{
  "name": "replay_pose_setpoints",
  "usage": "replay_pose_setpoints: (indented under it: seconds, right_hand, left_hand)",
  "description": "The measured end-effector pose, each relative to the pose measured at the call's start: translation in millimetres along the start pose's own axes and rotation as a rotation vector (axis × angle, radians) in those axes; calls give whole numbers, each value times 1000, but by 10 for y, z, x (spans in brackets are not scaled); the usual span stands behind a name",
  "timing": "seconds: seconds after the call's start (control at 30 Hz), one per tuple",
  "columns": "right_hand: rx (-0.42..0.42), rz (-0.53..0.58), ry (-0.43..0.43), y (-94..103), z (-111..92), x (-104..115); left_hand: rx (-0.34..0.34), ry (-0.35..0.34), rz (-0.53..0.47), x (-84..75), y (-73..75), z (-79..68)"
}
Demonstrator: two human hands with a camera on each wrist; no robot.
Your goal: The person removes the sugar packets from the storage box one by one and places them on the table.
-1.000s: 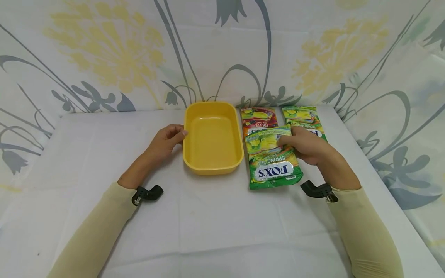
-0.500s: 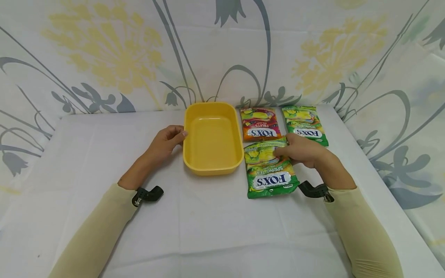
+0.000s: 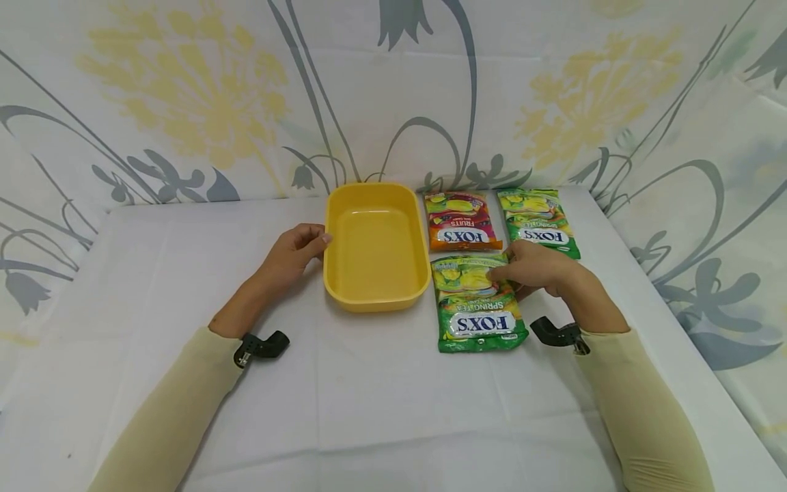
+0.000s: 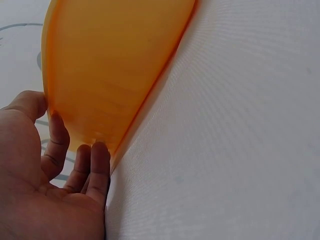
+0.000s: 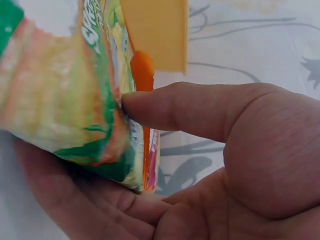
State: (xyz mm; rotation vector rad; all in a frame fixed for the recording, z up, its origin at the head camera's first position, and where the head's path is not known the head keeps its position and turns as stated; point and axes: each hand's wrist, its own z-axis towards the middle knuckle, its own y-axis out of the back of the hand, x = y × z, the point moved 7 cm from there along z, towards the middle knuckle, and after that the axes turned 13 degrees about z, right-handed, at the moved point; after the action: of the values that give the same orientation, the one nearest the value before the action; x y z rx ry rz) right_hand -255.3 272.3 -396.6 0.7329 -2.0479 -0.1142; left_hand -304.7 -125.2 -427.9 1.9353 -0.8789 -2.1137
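My left hand [image 3: 294, 254] holds the left side of a yellow plastic tray [image 3: 376, 305]. In the left wrist view its thumb and index finger are at the rim, and the other fingertips rest against the outer wall [image 4: 115, 60]. A green candy bag [image 3: 481, 307], marked Fox's Spring Tea, lies right of the tray. My right hand [image 3: 541, 266] grips this bag at its right upper edge. The right wrist view shows the thumb on the front of the bag [image 5: 65, 95] and the fingers under it.
Behind the held bag lies a red Fox's Fruits candy bag [image 3: 461, 222]. A second green Spring Tea bag [image 3: 537, 220] is to its right, partly behind my right hand. White cloth [image 3: 356, 410] covers the table, and a flowered cloth [image 3: 393, 89] stands at the back.
My right hand has brought the green candy bag toward me and lowered it, uncovering the red bag. The left hand and the tray have stayed in place.
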Motion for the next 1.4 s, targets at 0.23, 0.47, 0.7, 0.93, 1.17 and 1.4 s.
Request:
replay_pose_setpoints:
  seconds: [0.23,0.47,0.7,0.93,1.17,1.4]
  right_hand:
    - [-24,-33,-10,14,-17,-8]
    - [-61,-89,-6,29,-8,-3]
    - [-67,-97,-5,15,-9,8]
    - [-56,-87,11,-7,0,28]
    - [-82,-146,55,8,-43,87]
    - [-107,-181,77,47,-64,121]
  left_hand:
    - [-3,-9,-10,18,-6,15]
    - [-2,-26,-31,14,-6,26]
    - [-6,-30,-28,16,-6,33]
    - [-9,-32,-24,15,-8,23]
    - [-10,-34,-6,10,-8,14]
    - [-8,-34,-5,-1,-7,18]
